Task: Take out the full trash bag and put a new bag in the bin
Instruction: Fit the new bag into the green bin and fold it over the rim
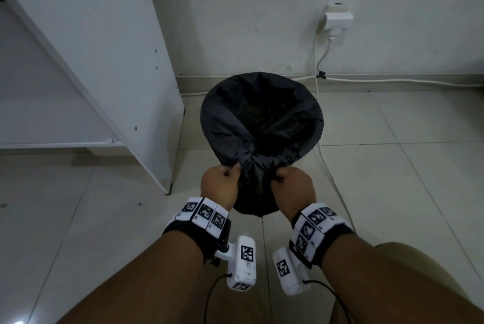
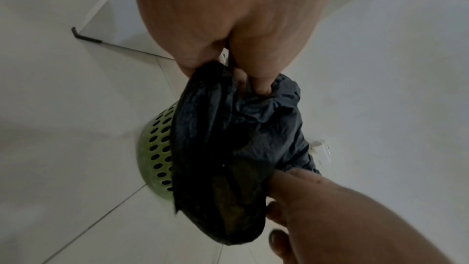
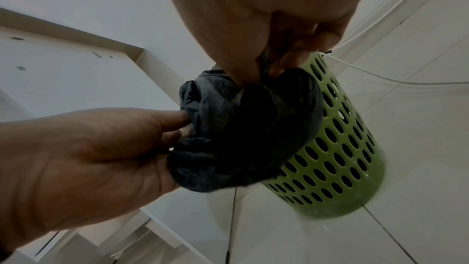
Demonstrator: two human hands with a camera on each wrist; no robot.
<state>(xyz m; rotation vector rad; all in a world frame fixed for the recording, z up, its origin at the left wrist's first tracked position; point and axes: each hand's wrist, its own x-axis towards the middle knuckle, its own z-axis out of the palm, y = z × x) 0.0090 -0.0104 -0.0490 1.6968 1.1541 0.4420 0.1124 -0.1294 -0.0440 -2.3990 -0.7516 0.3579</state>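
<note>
A black trash bag (image 1: 262, 114) lines the green perforated bin (image 3: 337, 148), its mouth spread wide over the rim. The bin (image 2: 157, 154) stands on the tiled floor by the wall. My left hand (image 1: 222, 182) and right hand (image 1: 290, 182) each pinch a bunch of the bag's near edge, gathered between them at the bin's front. In the left wrist view my left hand (image 2: 238, 63) grips the dark plastic (image 2: 228, 148). Seen from the right wrist, my right hand (image 3: 261, 57) grips the gathered plastic (image 3: 241, 127) too. What lies inside the bag is too dark to see.
A white shelf unit (image 1: 104, 61) stands close to the left of the bin. A wall socket with a plug (image 1: 336, 19) is behind it, and a white cable (image 1: 324, 161) runs down along the floor to the bin's right. Pale floor tiles lie all around.
</note>
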